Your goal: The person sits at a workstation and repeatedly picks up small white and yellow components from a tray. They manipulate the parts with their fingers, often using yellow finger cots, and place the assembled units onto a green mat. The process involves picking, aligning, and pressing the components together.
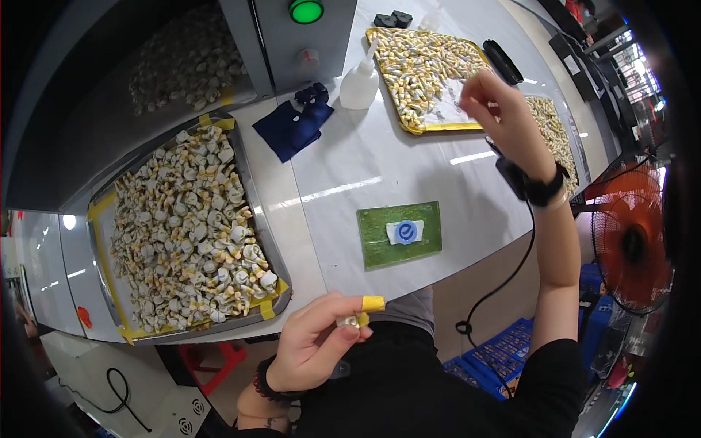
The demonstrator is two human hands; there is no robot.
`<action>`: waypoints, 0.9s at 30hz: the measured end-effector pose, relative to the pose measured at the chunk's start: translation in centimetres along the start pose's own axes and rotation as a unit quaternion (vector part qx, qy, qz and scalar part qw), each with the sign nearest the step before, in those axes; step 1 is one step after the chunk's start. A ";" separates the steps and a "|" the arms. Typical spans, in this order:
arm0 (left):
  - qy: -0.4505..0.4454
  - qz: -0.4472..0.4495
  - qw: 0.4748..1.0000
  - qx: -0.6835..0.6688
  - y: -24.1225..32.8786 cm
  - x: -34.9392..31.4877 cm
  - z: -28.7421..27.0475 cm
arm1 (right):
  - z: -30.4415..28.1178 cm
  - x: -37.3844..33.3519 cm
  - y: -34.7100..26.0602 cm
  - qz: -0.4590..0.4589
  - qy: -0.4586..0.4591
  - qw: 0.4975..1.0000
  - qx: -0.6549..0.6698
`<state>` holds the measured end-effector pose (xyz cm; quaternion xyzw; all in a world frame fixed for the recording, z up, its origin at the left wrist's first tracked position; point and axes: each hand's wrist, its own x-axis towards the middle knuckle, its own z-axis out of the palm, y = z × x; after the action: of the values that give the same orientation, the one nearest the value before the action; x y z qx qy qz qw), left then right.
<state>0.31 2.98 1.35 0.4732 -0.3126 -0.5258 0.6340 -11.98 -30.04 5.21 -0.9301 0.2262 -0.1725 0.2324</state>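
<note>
My left hand (310, 343) is in front of my body at the table's near edge, with yellow tape round a fingertip. Thumb and fingers pinch a small white-and-yellow piece (352, 320), partly hidden by them. Raised above the near right corner of a yellow-rimmed tray (445, 127) is my right hand (500, 109), its fingers curled together. Whether anything sits between them is not visible. The tray carries many slim white-and-yellow pieces (431, 62) on white paper. Between my hands lies a green rectangular block (376, 252) with a white patch and blue round mark on it.
A large metal tray (281, 274) heaped with knobbly white-and-yellow pieces stands left, by a grey machine (307, 55) with a green button. A white squeeze bottle (359, 86) and dark blue cloth (292, 130) lie behind. Right are an orange fan (631, 237) and a hanging black cable (504, 270).
</note>
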 end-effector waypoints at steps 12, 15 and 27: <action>-0.039 0.085 0.991 0.094 -0.5 1.7 -1.8 | 3.6 -8.1 -6.1 -0.167 -0.048 0.984 -0.039; -0.023 0.071 0.996 0.039 -0.4 1.7 -1.3 | 4.4 -8.1 -6.6 -0.164 -0.078 0.982 -0.049; -0.015 0.018 0.983 -0.183 -1.8 1.4 -0.8 | 5.4 -8.0 -7.7 -0.134 -0.063 0.989 0.008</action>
<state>0.75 1.81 -0.79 0.3354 -0.2288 -0.5697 0.7146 -13.73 -18.06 2.96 -0.9591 0.0832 -0.1451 0.2283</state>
